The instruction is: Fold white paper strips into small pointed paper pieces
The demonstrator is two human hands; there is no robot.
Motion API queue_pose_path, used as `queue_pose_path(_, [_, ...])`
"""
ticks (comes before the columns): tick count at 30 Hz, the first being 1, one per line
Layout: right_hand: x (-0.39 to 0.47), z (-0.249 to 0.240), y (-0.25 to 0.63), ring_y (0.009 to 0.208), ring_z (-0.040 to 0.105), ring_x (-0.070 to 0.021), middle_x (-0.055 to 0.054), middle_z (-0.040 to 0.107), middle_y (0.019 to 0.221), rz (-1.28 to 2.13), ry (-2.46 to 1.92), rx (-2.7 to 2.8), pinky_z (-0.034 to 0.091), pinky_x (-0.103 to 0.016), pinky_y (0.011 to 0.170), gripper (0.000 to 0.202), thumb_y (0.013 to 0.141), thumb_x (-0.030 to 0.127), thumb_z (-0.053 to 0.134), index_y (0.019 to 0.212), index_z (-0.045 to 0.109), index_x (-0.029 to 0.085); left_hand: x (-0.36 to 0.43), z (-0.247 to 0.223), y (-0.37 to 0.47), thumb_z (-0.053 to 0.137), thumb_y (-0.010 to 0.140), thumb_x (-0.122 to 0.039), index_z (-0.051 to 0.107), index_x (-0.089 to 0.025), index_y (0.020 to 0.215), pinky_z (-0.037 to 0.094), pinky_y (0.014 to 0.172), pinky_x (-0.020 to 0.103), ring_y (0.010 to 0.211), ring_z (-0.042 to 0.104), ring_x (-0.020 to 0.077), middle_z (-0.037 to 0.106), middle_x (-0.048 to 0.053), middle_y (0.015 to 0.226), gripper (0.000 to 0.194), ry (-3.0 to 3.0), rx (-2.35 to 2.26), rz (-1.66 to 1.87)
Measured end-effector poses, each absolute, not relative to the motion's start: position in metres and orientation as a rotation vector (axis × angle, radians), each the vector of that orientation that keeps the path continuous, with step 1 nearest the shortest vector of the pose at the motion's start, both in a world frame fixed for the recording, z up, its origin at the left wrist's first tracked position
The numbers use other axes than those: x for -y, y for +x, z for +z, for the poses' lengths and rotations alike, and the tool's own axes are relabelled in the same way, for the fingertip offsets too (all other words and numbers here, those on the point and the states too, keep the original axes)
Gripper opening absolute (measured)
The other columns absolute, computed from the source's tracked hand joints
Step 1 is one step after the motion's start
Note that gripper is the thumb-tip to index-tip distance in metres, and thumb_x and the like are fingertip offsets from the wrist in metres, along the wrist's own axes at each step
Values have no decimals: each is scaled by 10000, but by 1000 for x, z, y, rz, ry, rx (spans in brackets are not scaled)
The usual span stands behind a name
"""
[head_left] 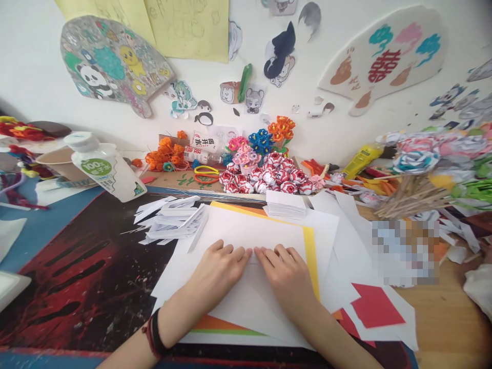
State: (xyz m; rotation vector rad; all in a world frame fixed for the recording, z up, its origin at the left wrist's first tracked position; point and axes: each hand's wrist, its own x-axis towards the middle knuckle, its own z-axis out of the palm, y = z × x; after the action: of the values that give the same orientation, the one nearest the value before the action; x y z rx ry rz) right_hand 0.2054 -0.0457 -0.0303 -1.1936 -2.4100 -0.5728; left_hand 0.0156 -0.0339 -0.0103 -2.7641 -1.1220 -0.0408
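Note:
Sheets of white paper (246, 225) lie stacked in front of me, with yellow, orange and green sheets showing at their edges. My left hand (226, 264) rests on the top sheet, its fingers curled and fingertips pressed to the paper. Close beside it, thumbs and fingertips nearly meeting, my right hand (283, 266) is curled on the same sheet in the same way. What is pinched under the fingertips is too small to make out. Dark bands circle my left wrist.
White paper strips (172, 219) lie at the left, a folded white stack (285, 205) behind the sheets. A white bottle (109, 169) stands back left. Red-and-white paper flowers (269, 177) line the wall. Red scraps (378, 306) lie right, near a blurred patch.

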Motion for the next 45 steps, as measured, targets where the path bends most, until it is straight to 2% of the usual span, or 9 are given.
queue_pose_path(9, [50,-32,209,705,484,-198,-50,713,858,-607,-1218,2408,324,-353,641,309,855,19,524,1114,654,125,34,-8,14,489,910,-120,528,-160,1207,354,633,334,661,593,166,640,23,818,302,-2794,1189,-39])
queue_pose_path(14, [52,-30,220,706,467,-201,-26,733,908,-365,-1287,2392,336,-352,643,397,857,31,514,1199,626,198,31,-8,8,498,889,-115,594,-207,1129,342,586,314,571,578,146,642,7,746,274,-2775,1288,-93])
queue_pose_path(17, [52,-31,226,691,449,-202,-10,745,906,-205,-1330,2341,350,-346,638,407,867,60,529,1218,627,240,29,-11,5,485,911,-174,642,-239,1050,309,543,303,527,562,145,644,-6,682,219,-2757,1357,-166])
queue_pose_path(22, [44,-31,227,660,495,-175,6,732,753,172,-1382,2150,412,-293,598,245,914,196,545,1072,707,290,26,-14,7,478,930,-296,678,-242,898,336,572,292,596,579,156,649,0,677,210,-2749,1493,-331])
queue_pose_path(25, [38,-27,222,754,565,-171,3,724,835,316,-1395,2081,463,-286,664,194,898,231,577,1036,708,273,24,-12,9,516,912,-269,654,-212,858,378,623,288,729,577,170,637,12,766,158,-2786,1491,-414])
queue_pose_path(29, [32,-19,211,871,592,-167,-11,680,950,320,-1367,2167,471,-291,763,171,859,197,624,998,702,256,22,-10,11,552,881,-190,599,-187,903,422,718,307,879,532,193,612,26,913,51,-2863,1442,-455])
queue_pose_path(34, [24,-17,202,816,600,-152,5,658,840,339,-1327,2247,458,-276,728,51,815,172,661,832,676,218,23,-10,12,532,876,-139,551,-167,883,430,729,315,860,517,183,596,28,896,35,-2891,1499,-505])
queue_pose_path(42, [15,-20,199,704,597,-149,10,647,701,472,-1332,2176,438,-256,639,142,770,85,650,685,658,197,18,-13,12,545,883,-177,604,-173,845,411,714,292,830,532,172,624,19,829,70,-2952,1512,-576])
queue_pose_path(45, [14,-21,198,698,600,-153,3,654,683,450,-1355,2169,440,-264,655,163,755,65,653,649,660,189,16,-14,13,549,884,-193,614,-170,839,398,725,302,809,530,173,626,20,812,82,-2950,1478,-587])
